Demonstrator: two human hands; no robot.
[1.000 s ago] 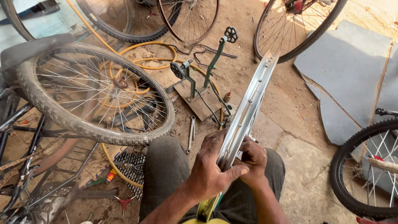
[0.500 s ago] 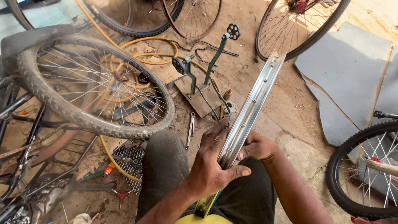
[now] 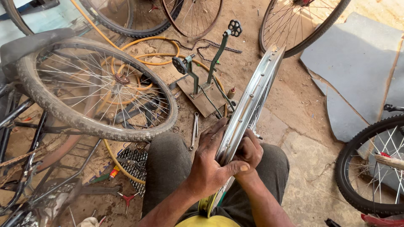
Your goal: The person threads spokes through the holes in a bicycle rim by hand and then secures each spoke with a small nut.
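Now the right hand (image 3: 249, 152) has slid back up beside the left hand (image 3: 210, 166), both grips clenched on the bare silver rim (image 3: 252, 101), which stands on edge over the lap, slanting toward one o'clock. Tyred wheel (image 3: 97, 90) sits at ten o'clock, the green stand (image 3: 202, 80) at twelve.

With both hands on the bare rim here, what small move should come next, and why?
Probably turn the silver rim slightly between the hands. The left hand grips its near edge, the right hand sits behind by the spokes, and only that short section is within reach.
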